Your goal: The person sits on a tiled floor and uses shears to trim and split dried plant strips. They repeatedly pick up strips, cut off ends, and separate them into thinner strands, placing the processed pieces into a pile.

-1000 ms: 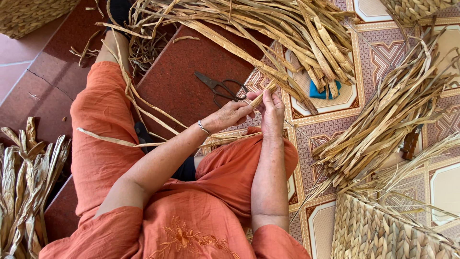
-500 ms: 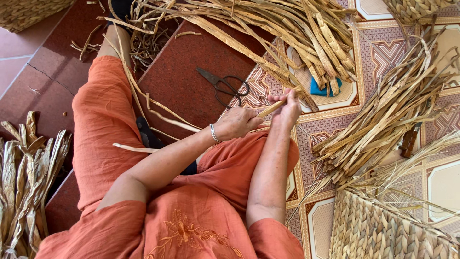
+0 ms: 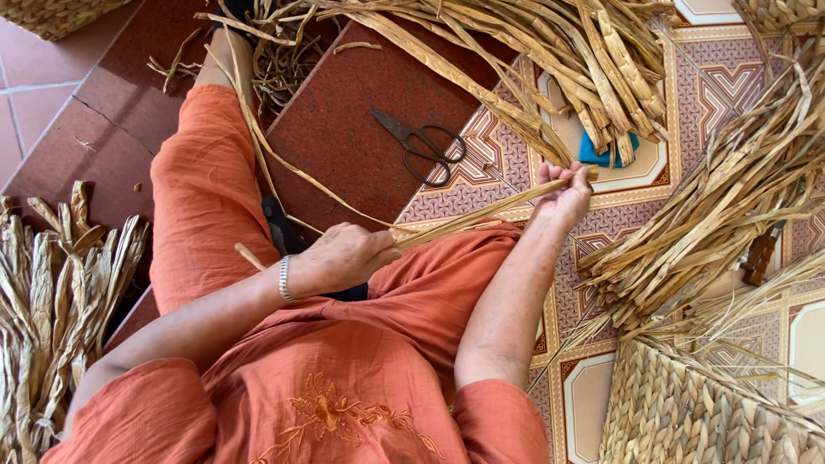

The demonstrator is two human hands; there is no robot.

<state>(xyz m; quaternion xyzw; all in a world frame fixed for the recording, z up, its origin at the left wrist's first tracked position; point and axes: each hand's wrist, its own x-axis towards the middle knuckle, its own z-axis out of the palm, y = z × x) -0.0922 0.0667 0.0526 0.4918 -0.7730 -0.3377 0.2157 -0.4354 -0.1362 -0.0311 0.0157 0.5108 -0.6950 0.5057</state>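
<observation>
- Just below the black scissors point(image 3: 423, 148) on the floor, a long dried strip of leaf point(image 3: 481, 212) runs slantwise, stretched between the person's two hands.
- The left hand point(image 3: 348, 255), below and left of the scissors, has its fingers curled closed around the lower end of the strip, over the orange-clad lap.
- The right hand point(image 3: 563, 195), to the right of the scissors, pinches the upper end of the strip between closed fingers and thumb; the tip sticks out just past them.
- The strip looks light, flat and dry: I judge it bends easily along its length but could split or crack if folded sharply, and it is not slippery. Holding it near both ends, as now, keeps it taut; a grip nearer the middle would give more control for twisting.
- Above and to the right of the scissors lies a big loose heap of dried leaves point(image 3: 550, 60), with a blue object point(image 3: 593, 155) partly under it.
- Farther right of the scissors is a second bundle of strips point(image 3: 730, 206), and below it a piece of woven matting point(image 3: 687, 412).
- Far left of the scissors, another sheaf of dried leaves point(image 3: 51, 283) lies past the raised knee.
- Open room is the bare red tile point(image 3: 344, 129) just left of the scissors; elsewhere the heaps crowd close, so the long strip could snag on them.
</observation>
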